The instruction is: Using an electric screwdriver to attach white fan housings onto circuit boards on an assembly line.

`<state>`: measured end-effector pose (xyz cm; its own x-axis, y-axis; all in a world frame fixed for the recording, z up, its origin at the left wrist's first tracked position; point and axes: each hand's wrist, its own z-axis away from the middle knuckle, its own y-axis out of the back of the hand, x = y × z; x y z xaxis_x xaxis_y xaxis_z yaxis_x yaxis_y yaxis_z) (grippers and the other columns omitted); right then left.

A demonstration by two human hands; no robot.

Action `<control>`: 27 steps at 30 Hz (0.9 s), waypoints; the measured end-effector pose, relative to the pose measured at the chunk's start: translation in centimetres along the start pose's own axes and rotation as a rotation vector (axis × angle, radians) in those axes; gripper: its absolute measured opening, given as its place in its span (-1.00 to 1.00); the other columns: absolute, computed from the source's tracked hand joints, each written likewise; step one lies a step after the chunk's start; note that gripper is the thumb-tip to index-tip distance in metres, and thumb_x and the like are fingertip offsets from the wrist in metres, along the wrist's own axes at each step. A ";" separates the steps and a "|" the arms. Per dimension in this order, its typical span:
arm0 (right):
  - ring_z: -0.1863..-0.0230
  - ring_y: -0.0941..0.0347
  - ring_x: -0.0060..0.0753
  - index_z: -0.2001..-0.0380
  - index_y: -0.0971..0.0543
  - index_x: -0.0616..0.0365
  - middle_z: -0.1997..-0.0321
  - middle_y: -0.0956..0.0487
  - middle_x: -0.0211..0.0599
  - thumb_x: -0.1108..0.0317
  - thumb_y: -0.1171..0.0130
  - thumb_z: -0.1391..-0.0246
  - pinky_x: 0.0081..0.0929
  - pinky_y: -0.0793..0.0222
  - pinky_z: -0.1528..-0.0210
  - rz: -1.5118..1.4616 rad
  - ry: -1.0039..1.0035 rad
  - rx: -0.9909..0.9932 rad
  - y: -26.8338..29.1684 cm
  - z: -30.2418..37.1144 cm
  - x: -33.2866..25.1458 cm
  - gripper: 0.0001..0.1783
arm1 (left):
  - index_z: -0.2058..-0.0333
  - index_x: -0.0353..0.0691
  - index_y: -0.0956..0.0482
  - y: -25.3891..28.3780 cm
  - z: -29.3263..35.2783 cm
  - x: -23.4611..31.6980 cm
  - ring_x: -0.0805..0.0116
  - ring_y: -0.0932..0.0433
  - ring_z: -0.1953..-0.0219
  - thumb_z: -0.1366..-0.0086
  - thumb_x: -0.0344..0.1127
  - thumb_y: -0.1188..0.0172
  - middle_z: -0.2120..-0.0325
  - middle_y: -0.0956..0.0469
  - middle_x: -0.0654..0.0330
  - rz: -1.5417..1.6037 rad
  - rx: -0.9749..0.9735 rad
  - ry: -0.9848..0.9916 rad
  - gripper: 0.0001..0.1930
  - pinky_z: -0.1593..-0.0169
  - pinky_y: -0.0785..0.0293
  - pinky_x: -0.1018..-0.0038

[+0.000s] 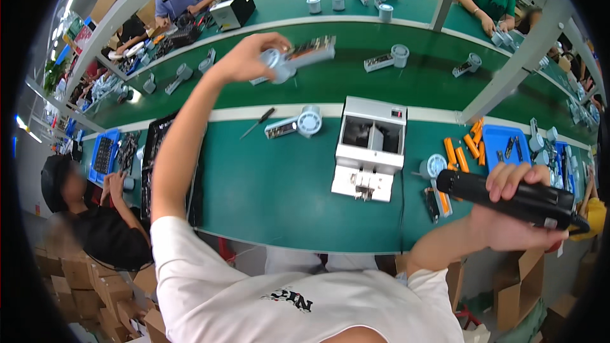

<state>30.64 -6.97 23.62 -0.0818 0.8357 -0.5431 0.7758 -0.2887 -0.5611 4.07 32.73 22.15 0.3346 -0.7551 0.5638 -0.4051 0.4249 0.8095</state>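
Observation:
My left hand is raised over the green belt, closed around the round head of a light-blue handheld fan. The fan's handle points right, with its open inside and parts showing. My right hand grips a black electric screwdriver at the right side of the bench, its tip pointing left. Beneath that tool lies another light-blue fan, partly hidden. A third open fan rests near the bench's back edge, beside a small screwdriver. Right of centre stands a silver screw feeder.
Orange battery cells lie beside a blue tray. A black tray sits at the left. More fans lie along the belt. Metal posts rise behind the bench. Co-workers sit at left and across.

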 end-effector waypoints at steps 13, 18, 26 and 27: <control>0.61 -0.35 -0.32 0.31 -0.43 0.35 0.61 -0.42 -0.14 -0.76 0.30 0.13 -0.41 -0.31 0.54 0.075 -0.261 0.007 -5.4 4.9 1.0 0.15 | 0.26 -0.35 -0.57 -16.7 14.6 8.4 -0.07 -0.43 -0.03 0.27 -0.80 -0.08 0.24 -0.55 0.02 0.058 -0.657 -0.400 -0.52 -0.38 -0.18 0.17; 0.59 -0.36 -0.31 0.32 -0.44 0.36 0.59 -0.43 -0.14 -0.76 0.31 0.12 -0.40 -0.31 0.55 0.072 -0.282 -0.018 -5.4 5.6 1.7 0.15 | 0.20 -0.30 -0.61 -18.7 19.0 9.1 -0.02 -0.40 -0.16 0.20 -0.80 -0.09 0.04 -0.56 0.10 -0.034 -0.080 -0.408 -0.50 -0.32 -0.25 0.10; 0.55 -0.36 -0.29 0.23 -0.44 0.33 0.53 -0.45 -0.11 -0.78 0.37 0.15 -0.38 -0.31 0.46 0.084 -0.375 -0.134 -4.9 5.2 3.6 0.19 | -0.05 -0.37 -0.50 -23.3 27.1 14.3 -0.09 -0.37 -0.18 0.01 -0.26 -0.41 -0.11 -0.40 -0.09 0.004 0.210 -0.080 -0.39 -0.24 -0.34 0.05; 0.54 -0.35 -0.28 0.22 -0.44 0.32 0.53 -0.45 -0.10 -0.79 0.39 0.15 -0.37 -0.30 0.45 0.070 -0.370 -0.156 -4.9 5.2 3.8 0.20 | -0.05 -0.37 -0.50 -24.0 27.1 14.0 -0.09 -0.37 -0.18 0.01 -0.26 -0.41 -0.11 -0.40 -0.09 0.009 0.213 -0.068 -0.39 -0.24 -0.34 0.05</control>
<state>23.33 -4.76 21.03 -0.2230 0.5837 -0.7807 0.8710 -0.2404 -0.4285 -4.60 -1.54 6.18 0.2747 -0.7869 0.5526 -0.5808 0.3223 0.7475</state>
